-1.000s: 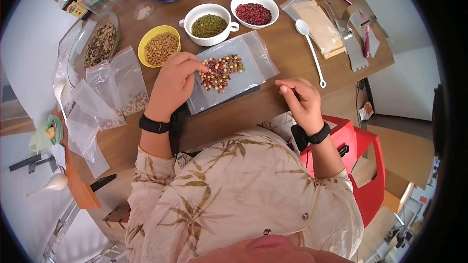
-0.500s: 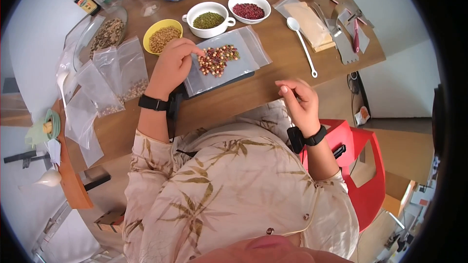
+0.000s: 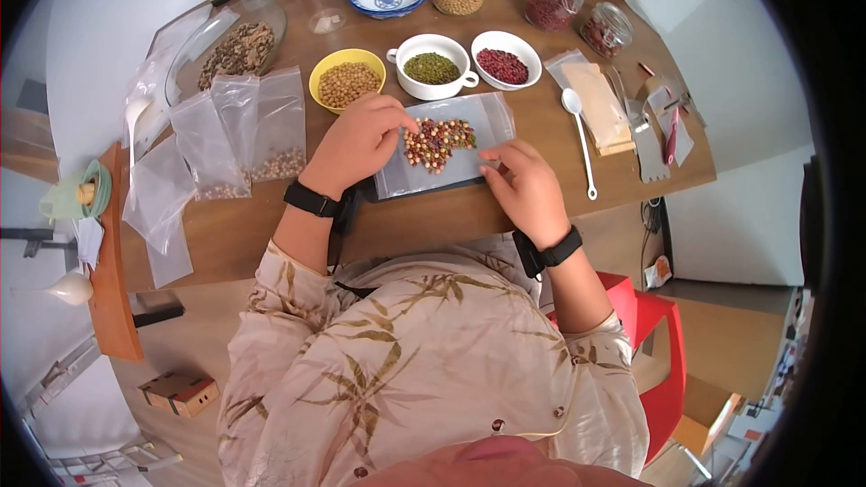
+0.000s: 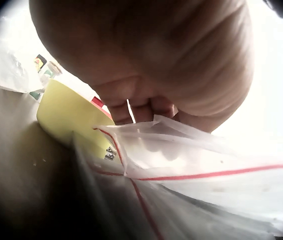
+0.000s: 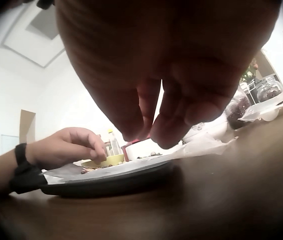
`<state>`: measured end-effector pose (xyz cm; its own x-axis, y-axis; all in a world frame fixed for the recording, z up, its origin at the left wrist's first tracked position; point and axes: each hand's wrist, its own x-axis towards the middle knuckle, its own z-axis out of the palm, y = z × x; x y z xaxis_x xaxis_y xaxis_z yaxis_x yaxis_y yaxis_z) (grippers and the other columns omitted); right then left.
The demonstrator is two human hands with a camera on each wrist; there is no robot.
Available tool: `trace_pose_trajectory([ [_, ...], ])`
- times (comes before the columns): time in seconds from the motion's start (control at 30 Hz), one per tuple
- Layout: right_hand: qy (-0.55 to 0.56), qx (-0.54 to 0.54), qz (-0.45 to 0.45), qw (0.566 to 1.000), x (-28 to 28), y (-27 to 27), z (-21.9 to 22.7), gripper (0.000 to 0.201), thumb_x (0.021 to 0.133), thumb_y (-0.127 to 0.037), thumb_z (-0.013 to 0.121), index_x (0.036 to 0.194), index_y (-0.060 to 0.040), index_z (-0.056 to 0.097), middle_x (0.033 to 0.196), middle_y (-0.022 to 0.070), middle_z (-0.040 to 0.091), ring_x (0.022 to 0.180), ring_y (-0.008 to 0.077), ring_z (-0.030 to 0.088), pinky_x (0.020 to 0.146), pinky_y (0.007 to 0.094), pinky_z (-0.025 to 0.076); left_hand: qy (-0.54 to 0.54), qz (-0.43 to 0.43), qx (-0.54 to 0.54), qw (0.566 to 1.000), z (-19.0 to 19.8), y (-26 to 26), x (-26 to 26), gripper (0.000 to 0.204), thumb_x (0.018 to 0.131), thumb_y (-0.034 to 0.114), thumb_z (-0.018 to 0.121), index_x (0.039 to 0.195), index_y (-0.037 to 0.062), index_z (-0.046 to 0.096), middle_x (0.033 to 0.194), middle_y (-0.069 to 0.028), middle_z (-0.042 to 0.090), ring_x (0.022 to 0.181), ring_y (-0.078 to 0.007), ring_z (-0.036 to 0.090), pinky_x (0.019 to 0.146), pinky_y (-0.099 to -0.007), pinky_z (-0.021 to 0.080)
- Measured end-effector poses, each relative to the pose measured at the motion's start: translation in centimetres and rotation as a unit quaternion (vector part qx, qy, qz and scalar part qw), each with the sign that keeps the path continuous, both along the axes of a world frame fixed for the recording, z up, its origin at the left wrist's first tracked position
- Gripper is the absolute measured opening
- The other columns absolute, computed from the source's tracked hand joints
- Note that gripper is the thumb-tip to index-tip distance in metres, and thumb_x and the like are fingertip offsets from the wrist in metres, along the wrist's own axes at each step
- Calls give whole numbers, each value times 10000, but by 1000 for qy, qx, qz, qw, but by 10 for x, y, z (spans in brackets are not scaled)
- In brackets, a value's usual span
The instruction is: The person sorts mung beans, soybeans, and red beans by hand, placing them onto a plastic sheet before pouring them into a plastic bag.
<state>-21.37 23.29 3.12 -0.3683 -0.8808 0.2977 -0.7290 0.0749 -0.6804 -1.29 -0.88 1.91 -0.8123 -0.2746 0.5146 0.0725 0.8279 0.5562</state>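
Note:
A flat zip bag (image 3: pixel 492 119) lies on a dark flat object (image 5: pixel 111 184), with mixed beans (image 3: pixel 435 142) in a patch on or inside it; which, I cannot tell. My left hand (image 3: pixel 359 142) is over the bag's left side, its bent fingertips at the patch's upper left. In the right wrist view the left hand (image 5: pixel 64 149) has loosely bent fingers. Red-edged plastic (image 4: pixel 221 174) shows beneath the left hand (image 4: pixel 151 55) in the left wrist view. My right hand (image 3: pixel 534 198) hovers by the bag's right edge, thumb and fingers apart; nothing is visible between them.
Behind the bag stand a yellow bowl (image 3: pixel 350 84), a white handled bowl of green beans (image 3: pixel 431 69) and a white bowl of red beans (image 3: pixel 502 66). Plastic bags (image 3: pixel 212 140) lie at the left. A white spoon (image 3: pixel 582 140) and a brown packet (image 3: pixel 597 108) are at the right.
The head view has shifted. My right hand has moved left and up to the bag's right edge from in front of the table. The left hand remains at the beans.

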Motion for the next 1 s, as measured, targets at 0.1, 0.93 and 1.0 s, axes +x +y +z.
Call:
trace_pose_trajectory([
  [0.1, 28, 29, 0, 999, -1, -20, 5, 152, 959, -104, 801, 1103, -53, 792, 1035, 123, 729, 826, 314, 713, 737, 415, 578, -12, -2, 2, 1000, -3, 0, 3, 217, 916, -53, 649, 1053, 66, 768, 1031, -97, 721, 1030, -345, 689, 932, -455, 547],
  [0.93, -480, 53, 9, 876, -53, -51, -7, 203, 1086, -61, 659, 1274, 4, 693, 1106, 66, 753, 909, 146, 687, 768, 282, 557, 6, 57, 17, 998, 0, 7, 11, 164, 903, 20, 775, 1058, 73, 781, 1046, -89, 686, 1042, -333, 657, 941, -459, 528],
  [1.0, -306, 64, 9, 950, -50, -57, -11, 184, 1056, -55, 714, 1232, -2, 729, 1070, 59, 740, 878, 156, 665, 761, 294, 537, -11, 63, 19, 998, -1, 8, 10, 159, 889, 27, 790, 1040, 75, 789, 1052, -84, 683, 1052, -326, 654, 945, -458, 526],
])
